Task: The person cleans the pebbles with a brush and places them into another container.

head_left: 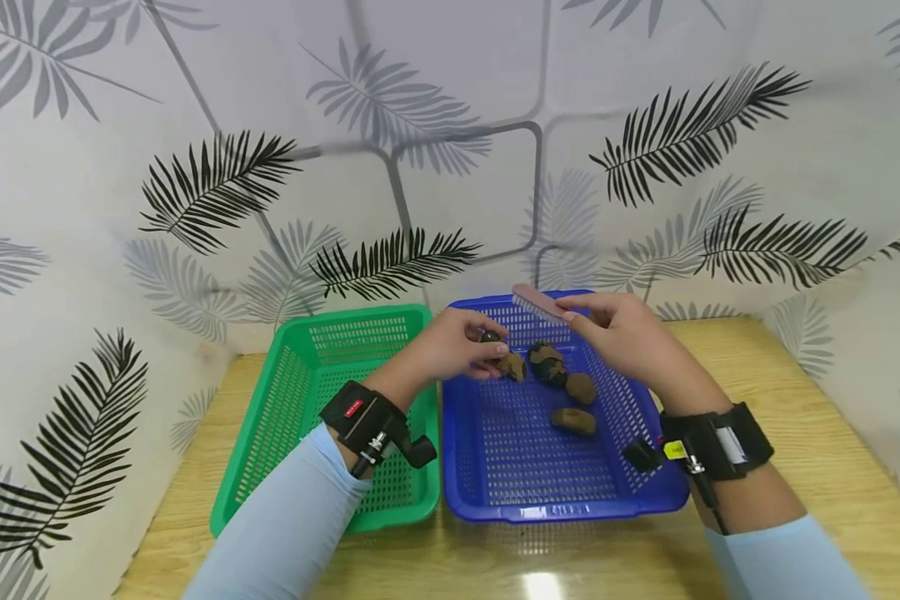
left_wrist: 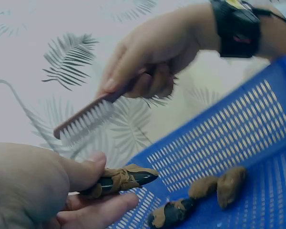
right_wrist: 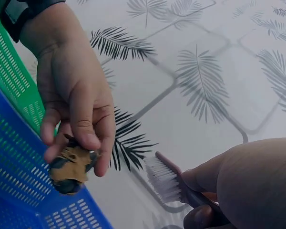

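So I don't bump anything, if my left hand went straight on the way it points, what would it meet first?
Likely the dark stone in the blue basket: in the head view it lies past the held stone, where the left hand points. Height is unclear; the hand may clear it.

We saw a pale wall covering (head_left: pixel 468 83) printed with black fronds (head_left: pixel 221 187), grey fronds (head_left: pixel 390 100) and grey lines (head_left: pixel 543 58); below it lay a yellowish tabletop (head_left: pixel 787 408), seemingly wood-grained, with a bright reflection (head_left: pixel 542 585) on its near side.
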Action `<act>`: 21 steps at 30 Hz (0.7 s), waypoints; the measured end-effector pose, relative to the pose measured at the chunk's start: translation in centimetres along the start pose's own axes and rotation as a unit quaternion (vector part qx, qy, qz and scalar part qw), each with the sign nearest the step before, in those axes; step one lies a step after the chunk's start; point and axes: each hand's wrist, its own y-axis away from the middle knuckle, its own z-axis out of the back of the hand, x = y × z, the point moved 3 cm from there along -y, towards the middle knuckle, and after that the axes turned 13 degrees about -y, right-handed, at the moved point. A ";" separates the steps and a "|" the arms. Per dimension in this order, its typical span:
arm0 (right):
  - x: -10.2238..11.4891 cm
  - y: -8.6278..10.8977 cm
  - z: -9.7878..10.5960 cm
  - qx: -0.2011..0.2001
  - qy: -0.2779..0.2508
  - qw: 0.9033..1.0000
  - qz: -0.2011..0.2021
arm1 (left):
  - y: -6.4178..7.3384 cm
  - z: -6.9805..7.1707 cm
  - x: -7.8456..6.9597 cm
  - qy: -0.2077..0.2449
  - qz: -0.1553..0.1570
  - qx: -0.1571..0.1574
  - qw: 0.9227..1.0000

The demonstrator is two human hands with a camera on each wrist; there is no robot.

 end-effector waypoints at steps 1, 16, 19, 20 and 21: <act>0.2 0.1 -0.1 -0.001 -0.001 1.000 0.006 | 0.1 0.2 0.0 0.025 0.007 -0.003 1.000; 0.6 1.8 -0.5 -0.003 -0.015 0.998 0.062 | 0.9 0.4 -1.4 0.074 0.017 0.012 0.997; 0.5 1.7 -0.9 0.002 -0.011 0.997 0.077 | 1.1 0.6 -1.6 0.072 0.015 -0.006 0.997; 0.5 1.6 -1.0 0.004 -0.011 0.997 0.081 | 1.2 0.6 -1.7 0.076 0.013 -0.010 0.997; 0.6 1.6 -1.2 0.007 -0.011 0.996 0.083 | 1.4 0.7 -1.9 0.079 0.010 -0.013 0.997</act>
